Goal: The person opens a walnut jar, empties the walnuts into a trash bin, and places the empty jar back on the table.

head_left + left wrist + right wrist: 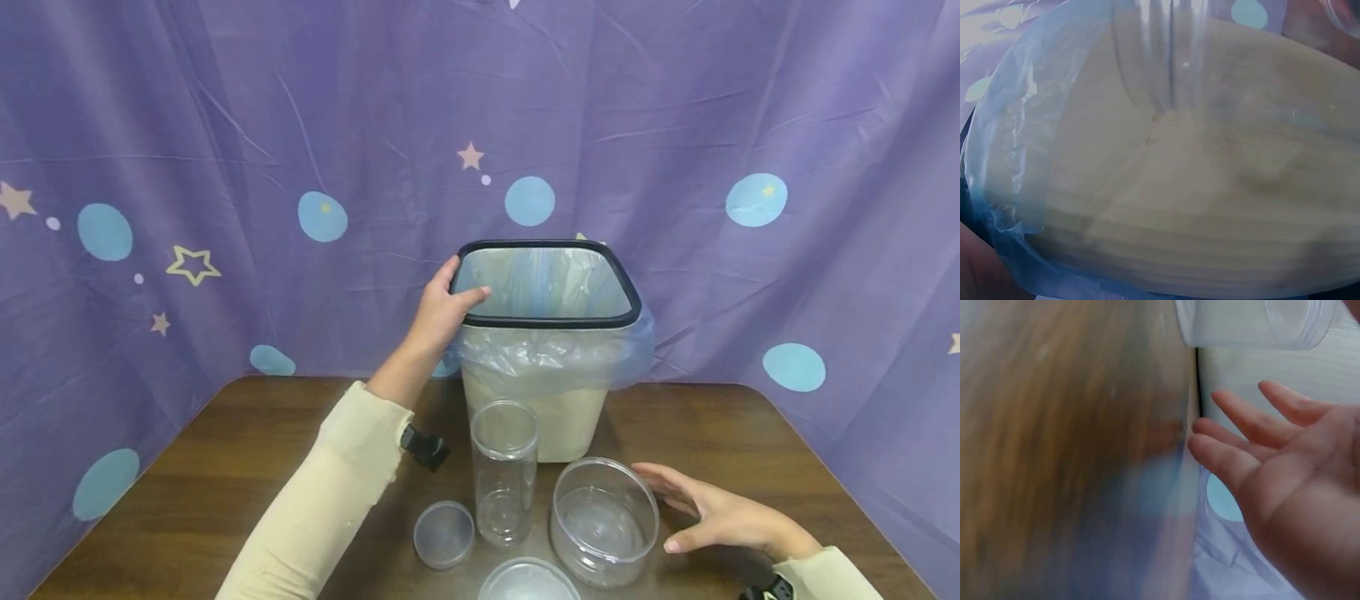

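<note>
A cream trash bin [573, 425] with a black rim stands upright on the table, lined with a translucent blue bag [555, 358] folded down over its outside. My left hand [441, 310] grips the bin's left rim, the thumb reaching over the front-left corner. In the left wrist view the bin's wall [1166, 187] fills most of the picture. My right hand [720, 512] is just right of a wide clear plastic container [603, 525], thumb and fingers spread. The right wrist view shows that hand [1291, 462] with nothing in it.
A tall clear jar [504, 475] stands in front of the bin. Left of it lies a small round lid [444, 535], and a larger round lid [528, 583] is cut off by the bottom edge. A purple patterned curtain [390, 125] hangs behind the wooden table [187, 492].
</note>
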`<control>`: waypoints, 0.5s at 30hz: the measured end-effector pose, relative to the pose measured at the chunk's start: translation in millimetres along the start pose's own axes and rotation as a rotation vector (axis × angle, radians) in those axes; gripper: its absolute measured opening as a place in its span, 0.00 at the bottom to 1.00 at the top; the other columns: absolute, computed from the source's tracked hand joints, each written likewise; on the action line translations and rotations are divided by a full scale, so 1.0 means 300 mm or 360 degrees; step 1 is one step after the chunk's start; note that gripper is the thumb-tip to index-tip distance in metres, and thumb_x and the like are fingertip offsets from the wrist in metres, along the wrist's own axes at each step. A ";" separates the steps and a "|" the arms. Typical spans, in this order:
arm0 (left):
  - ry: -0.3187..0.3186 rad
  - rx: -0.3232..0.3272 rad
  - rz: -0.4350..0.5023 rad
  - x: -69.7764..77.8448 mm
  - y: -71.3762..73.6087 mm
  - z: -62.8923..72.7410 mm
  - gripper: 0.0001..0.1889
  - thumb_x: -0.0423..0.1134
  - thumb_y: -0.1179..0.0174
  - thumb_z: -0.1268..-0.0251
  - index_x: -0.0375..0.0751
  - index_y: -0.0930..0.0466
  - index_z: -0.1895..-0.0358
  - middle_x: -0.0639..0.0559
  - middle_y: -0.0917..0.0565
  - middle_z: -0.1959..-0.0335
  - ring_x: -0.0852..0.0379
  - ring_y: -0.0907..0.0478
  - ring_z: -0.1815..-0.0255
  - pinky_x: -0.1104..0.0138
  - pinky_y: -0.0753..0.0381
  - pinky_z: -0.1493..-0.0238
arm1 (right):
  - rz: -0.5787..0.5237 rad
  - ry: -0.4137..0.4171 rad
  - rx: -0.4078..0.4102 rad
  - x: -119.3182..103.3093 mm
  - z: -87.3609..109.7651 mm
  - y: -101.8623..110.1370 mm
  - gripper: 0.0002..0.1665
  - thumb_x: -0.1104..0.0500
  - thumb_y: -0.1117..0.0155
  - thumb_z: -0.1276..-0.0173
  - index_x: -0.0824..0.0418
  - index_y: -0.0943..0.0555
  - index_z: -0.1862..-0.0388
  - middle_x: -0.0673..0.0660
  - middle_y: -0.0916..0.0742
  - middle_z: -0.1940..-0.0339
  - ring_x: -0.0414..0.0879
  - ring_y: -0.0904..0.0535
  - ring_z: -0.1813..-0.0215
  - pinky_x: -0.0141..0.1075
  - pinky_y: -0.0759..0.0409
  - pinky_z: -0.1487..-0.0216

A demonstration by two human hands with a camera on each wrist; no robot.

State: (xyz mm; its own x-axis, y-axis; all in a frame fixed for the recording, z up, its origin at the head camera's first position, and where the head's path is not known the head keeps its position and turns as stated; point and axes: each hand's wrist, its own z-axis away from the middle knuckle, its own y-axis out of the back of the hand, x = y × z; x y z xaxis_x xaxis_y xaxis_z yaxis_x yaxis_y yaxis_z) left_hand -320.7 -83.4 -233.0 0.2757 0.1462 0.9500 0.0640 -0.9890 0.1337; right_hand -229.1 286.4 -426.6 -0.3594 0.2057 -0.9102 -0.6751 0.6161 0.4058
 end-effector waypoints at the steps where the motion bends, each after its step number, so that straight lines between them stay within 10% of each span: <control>1: -0.0001 0.0016 0.0021 -0.001 0.000 0.000 0.40 0.33 0.39 0.43 0.36 0.47 0.27 0.45 0.45 0.26 0.55 0.51 0.26 0.67 0.50 0.28 | 0.0067 -0.0021 0.0032 -0.004 0.004 0.000 0.46 0.67 0.37 0.38 0.66 0.49 0.26 0.65 0.36 0.29 0.30 0.41 0.31 0.22 0.40 0.36; 8: -0.0024 0.0104 0.0105 -0.019 0.015 -0.004 0.36 0.37 0.40 0.40 0.38 0.43 0.28 0.47 0.40 0.28 0.56 0.48 0.27 0.66 0.48 0.29 | 0.0570 -0.0169 0.0279 -0.062 -0.006 -0.005 0.38 0.54 0.38 0.33 0.67 0.40 0.31 0.69 0.30 0.34 0.53 0.34 0.33 0.39 0.28 0.39; 15: -0.0225 -0.0041 0.0244 -0.103 0.094 -0.004 0.27 0.44 0.56 0.27 0.34 0.40 0.30 0.43 0.39 0.29 0.52 0.45 0.27 0.62 0.46 0.28 | 0.0814 -0.0283 0.0471 -0.064 -0.022 -0.007 0.35 0.49 0.44 0.30 0.68 0.38 0.32 0.68 0.29 0.34 0.70 0.35 0.36 0.64 0.32 0.45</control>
State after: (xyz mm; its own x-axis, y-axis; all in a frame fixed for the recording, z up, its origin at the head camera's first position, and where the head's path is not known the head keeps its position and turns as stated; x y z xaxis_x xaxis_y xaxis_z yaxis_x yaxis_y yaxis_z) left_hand -328.5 -115.8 -258.4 0.4123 -0.0057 0.9110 -0.0133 -0.9999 -0.0002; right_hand -225.0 276.1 -409.4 -0.4602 0.6389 -0.6165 -0.2287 0.5857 0.7776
